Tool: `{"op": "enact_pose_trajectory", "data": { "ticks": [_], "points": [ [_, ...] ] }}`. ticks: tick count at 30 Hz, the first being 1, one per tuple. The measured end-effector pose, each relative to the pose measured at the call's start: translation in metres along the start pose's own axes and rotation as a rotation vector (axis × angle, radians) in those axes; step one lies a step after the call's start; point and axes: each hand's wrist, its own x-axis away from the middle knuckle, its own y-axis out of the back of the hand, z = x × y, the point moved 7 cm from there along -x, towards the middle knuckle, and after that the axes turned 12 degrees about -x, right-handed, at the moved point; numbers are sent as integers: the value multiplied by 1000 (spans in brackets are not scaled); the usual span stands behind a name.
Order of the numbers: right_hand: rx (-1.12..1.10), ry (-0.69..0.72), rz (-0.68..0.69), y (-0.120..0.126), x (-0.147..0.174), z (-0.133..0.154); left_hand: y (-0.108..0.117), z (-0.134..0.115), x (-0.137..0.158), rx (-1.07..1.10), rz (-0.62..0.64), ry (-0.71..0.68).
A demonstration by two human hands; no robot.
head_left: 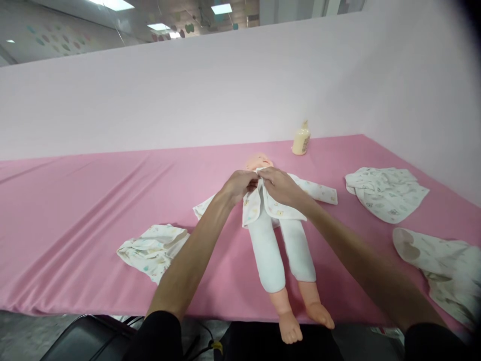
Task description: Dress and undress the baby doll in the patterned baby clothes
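A baby doll (266, 255) lies on its back on the pink-covered table, its feet over the near edge. It wears a small white patterned jacket (283, 209) whose front hangs apart lower down, and its sleeves spread to both sides. At the neck, my left hand (242, 184) and my right hand (280, 184) meet, both with fingers pinched on the jacket's front edges. Whether a button, snap or tie sits between the fingertips is hidden. The doll's head (258, 161) shows just beyond my hands.
A pump bottle (301, 139) stands near the back wall. Crumpled patterned baby clothes lie around: one garment (154, 248) at the left, another (387, 193) at the right, and a third (445, 265) by the right front edge. A dark chair (90, 338) is below the table's front left.
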Motion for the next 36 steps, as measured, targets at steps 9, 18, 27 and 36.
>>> {"op": "enact_pose_trajectory", "data": {
  "ticks": [9, 18, 27, 36],
  "points": [
    [-153, -129, -7, 10, 3, -2, -3, 1, 2, 62, 65, 38],
    [-189, -438, -62, 20, 8, -28, -16, -13, 14, -715, -12, -151],
    [-39, -408, -48, 6, -1, -26, -22, -14, 17, -1180, -71, -213],
    [-178, -494, -33, 18, 2, -37, -12, -21, 25, -1145, 22, -93]
  ]
}}
